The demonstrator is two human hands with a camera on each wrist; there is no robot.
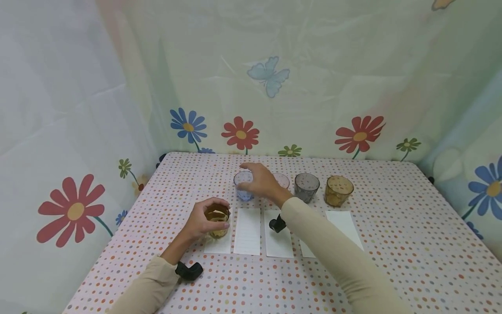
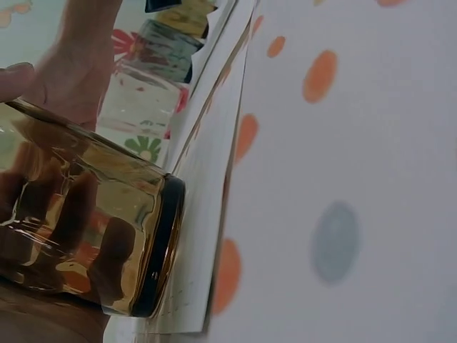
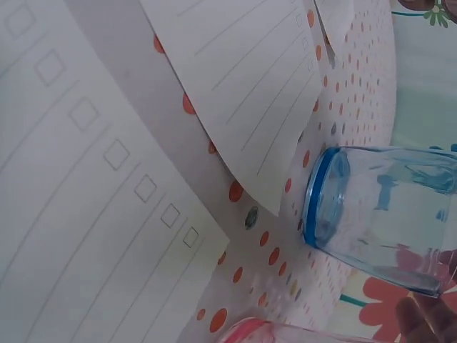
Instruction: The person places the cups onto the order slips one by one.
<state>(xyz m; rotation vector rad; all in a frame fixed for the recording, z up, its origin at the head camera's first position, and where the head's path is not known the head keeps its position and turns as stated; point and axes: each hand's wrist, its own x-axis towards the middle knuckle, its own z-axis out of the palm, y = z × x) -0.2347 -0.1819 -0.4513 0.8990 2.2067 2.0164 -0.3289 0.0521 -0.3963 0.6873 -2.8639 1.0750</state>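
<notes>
My left hand (image 1: 203,220) grips an amber glass (image 2: 100,207), thumb on the near side and fingers wrapped round the far side. Its base is close over the leftmost sheet of paper (image 1: 218,247). At the back, my right hand (image 1: 262,181) reaches over a clear blue glass (image 1: 244,195), its thumb and index finger spread apart about the rim. Upright on the spotted cloth stands the blue glass (image 3: 385,211), with fingertips (image 3: 418,321) beside its rim in the right wrist view. Partly behind the right hand is a pink glass (image 1: 283,179).
Right of the pink glass stand a grey glass (image 1: 306,188) and a second amber glass (image 1: 338,192). Several lined paper sheets (image 1: 247,233) lie in a row before the glasses. The right forearm (image 1: 333,253) crosses over the sheets. A flowered curtain (image 1: 306,109) hangs behind the table.
</notes>
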